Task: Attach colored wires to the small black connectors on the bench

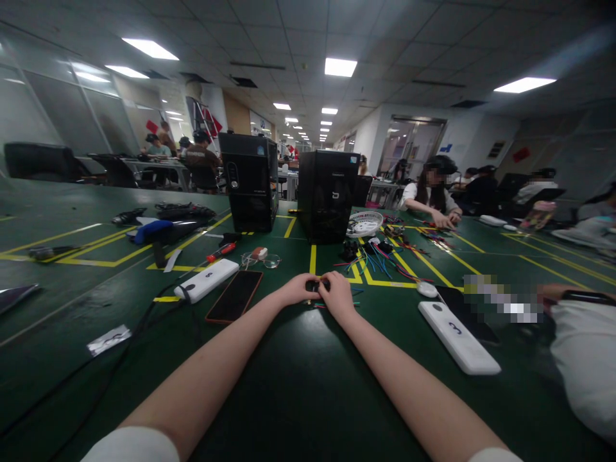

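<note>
Both of my hands meet over the green table [289, 366]. My left hand [299, 289] and my right hand [337, 294] pinch a small black part [314, 286] between their fingertips; its exact kind is too small to make out. Thin coloured wires [357, 296] show beside and beneath my right hand. Beyond it lies a heap of black connectors [353, 249] with loose red, blue and green wires. To the left of my left hand a dark phone [235, 296] with an orange edge lies flat.
Two black computer cases [330, 196] stand behind my hands, with a white basket [364, 223] beside them. Left are a white power bank [206, 281], glasses [269, 260] and a red screwdriver [221, 251]. Another white power bank [457, 337] and a person's sleeve [584, 359] are at right.
</note>
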`<state>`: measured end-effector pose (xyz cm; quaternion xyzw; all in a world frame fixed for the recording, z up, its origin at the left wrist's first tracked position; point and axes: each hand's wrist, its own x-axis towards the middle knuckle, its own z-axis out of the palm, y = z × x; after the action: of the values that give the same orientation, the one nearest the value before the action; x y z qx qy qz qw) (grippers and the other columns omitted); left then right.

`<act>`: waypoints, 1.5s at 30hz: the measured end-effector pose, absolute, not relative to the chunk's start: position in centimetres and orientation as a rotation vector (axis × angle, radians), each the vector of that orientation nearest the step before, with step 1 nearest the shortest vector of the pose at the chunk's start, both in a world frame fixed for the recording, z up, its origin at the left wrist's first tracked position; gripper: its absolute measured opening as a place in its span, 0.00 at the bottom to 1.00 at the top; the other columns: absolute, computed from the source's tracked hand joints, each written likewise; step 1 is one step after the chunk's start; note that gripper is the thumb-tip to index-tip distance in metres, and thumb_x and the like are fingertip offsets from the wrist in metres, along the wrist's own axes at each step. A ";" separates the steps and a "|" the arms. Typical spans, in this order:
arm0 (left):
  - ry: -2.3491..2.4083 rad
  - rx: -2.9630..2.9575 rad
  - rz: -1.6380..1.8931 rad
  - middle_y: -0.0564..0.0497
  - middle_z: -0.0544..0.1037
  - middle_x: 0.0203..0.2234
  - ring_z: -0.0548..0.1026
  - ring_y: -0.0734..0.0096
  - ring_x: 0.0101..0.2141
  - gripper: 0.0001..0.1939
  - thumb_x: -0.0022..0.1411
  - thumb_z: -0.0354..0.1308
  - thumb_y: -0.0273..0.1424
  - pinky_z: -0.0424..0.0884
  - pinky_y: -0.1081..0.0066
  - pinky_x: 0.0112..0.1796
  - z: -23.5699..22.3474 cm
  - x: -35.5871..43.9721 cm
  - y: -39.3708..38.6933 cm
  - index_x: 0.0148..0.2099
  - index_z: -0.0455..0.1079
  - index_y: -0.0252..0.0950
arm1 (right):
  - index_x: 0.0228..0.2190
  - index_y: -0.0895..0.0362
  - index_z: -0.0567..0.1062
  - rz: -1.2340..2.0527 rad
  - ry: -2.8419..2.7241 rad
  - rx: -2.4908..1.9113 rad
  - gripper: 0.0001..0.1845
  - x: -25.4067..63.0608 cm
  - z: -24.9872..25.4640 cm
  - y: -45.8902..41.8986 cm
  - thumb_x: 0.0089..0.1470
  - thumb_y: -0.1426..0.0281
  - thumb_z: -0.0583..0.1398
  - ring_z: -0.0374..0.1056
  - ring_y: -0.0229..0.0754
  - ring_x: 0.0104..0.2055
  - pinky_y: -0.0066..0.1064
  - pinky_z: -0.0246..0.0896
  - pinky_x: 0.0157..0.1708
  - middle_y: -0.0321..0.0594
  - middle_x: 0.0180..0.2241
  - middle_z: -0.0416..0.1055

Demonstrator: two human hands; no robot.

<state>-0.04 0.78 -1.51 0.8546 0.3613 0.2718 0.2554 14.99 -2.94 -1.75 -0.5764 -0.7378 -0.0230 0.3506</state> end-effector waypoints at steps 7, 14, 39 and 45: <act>1.000 2.310 0.710 0.47 0.74 0.37 0.71 0.62 0.38 0.21 0.48 0.61 0.36 0.65 0.68 0.39 -1.2 -0.3 0.6 0.44 0.70 0.32 | 0.28 0.57 0.69 -0.030 -1.899 -1.444 0.04 14.9 -2.0 -3.0 0.48 0.73 0.53 0.59 0.42 0.38 0.33 0.54 0.38 0.41 0.33 0.63; 0.982 2.337 0.721 0.46 0.74 0.37 0.71 0.62 0.38 0.21 0.48 0.62 0.35 0.65 0.68 0.40 -1.4 -0.2 0.7 0.44 0.69 0.31 | 0.29 0.58 0.67 -0.037 -1.899 -1.425 0.05 14.7 -1.8 -3.1 0.50 0.73 0.52 0.59 0.43 0.40 0.35 0.53 0.40 0.42 0.34 0.63; 0.862 2.306 0.702 0.48 0.74 0.37 0.71 0.64 0.39 0.17 0.46 0.61 0.29 0.65 0.69 0.42 -0.7 -1.0 0.1 0.41 0.70 0.32 | 0.35 0.56 0.69 -0.102 -2.455 -1.049 0.07 15.2 0.1 -7.5 0.51 0.71 0.57 0.61 0.41 0.40 0.33 0.54 0.40 0.41 0.35 0.66; 0.838 2.321 0.703 0.48 0.74 0.37 0.70 0.64 0.40 0.18 0.46 0.61 0.30 0.64 0.68 0.42 -0.8 -1.2 0.3 0.42 0.70 0.33 | 0.34 0.56 0.68 -0.053 -2.516 -1.091 0.08 15.6 1.2 -7.9 0.48 0.72 0.59 0.62 0.41 0.40 0.32 0.56 0.39 0.41 0.35 0.66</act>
<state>-1.16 0.27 -0.84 0.8674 0.3131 0.2628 0.2837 15.59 -7.87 1.17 -0.3899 -0.8991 -0.0191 0.1983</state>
